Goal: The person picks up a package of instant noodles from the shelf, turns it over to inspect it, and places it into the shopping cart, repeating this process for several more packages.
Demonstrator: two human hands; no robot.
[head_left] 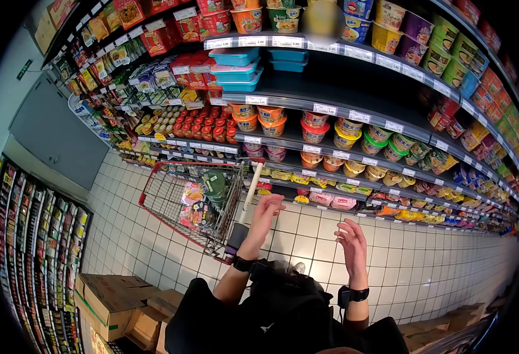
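My left hand (pixel 265 211) is raised just right of the cart's pale handle (pixel 251 190), fingers loosely bent and apart, with nothing in it. My right hand (pixel 352 241) is held up over the tiled floor, its fingers also apart and holding nothing. The wire shopping cart (pixel 159 203) with red trim stands to my left. Inside it lie a dark green package (pixel 213 186), a pink package (pixel 193 193) and a dark round package (pixel 203 213). A dark band with a small device sits on each wrist.
Ahead, a long shelf (pixel 354 112) carries instant noodle tubs (pixel 314 127), blue boxes (pixel 236 76) and red-lidded jars (pixel 212 127). Cardboard boxes (pixel 109 301) stand behind at the lower left, beside another stocked shelf (pixel 38 236). A grey door (pixel 56 127) is at the far left.
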